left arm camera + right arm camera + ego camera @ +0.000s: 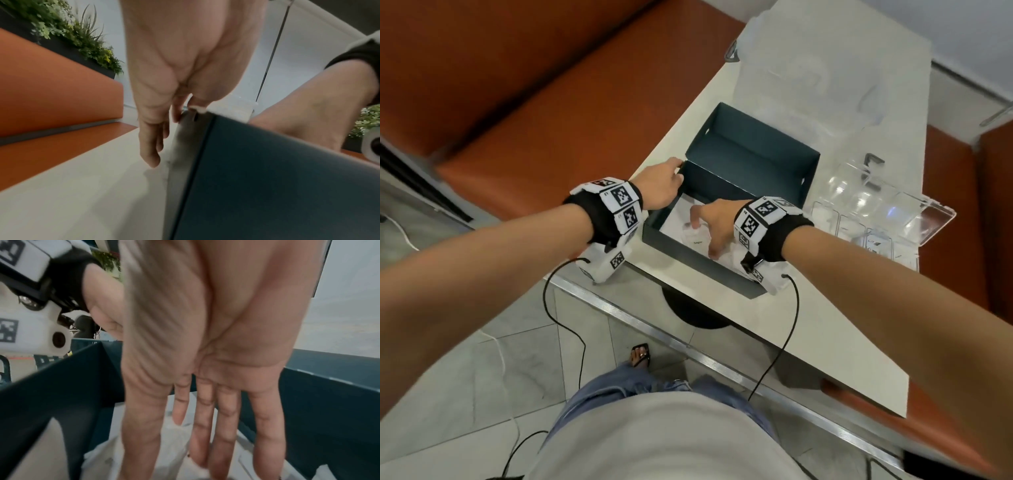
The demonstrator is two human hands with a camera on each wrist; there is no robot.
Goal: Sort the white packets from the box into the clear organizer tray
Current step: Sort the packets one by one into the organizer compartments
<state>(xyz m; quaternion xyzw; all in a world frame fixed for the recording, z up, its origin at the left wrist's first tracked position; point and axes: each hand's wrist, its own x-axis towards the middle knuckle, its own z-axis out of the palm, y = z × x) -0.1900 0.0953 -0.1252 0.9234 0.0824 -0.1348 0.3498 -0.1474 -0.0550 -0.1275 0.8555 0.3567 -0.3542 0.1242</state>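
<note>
An open dark teal box (726, 150) stands on the white table (825, 335), its lid flap raised at the back. White packets (697, 241) lie on its floor. My left hand (677, 171) holds the box's far left corner; in the left wrist view the left hand (186, 112) has its thumb on the rim of the box (267, 178) and its fingers down the outer wall. My right hand (703, 240) is down inside the box. Its straight fingers (205, 426) rest on a white packet (176, 441) between the box walls (51, 394). The clear organizer tray (825, 216) sits to the right of the box.
Some white packets lie in the tray's near compartments (876, 243). Clear plastic items (808, 68) crowd the back of the table. Orange bench seats (534, 102) flank the table. A metal-trimmed edge (654, 329) runs along its near side, where black cables (787, 329) hang.
</note>
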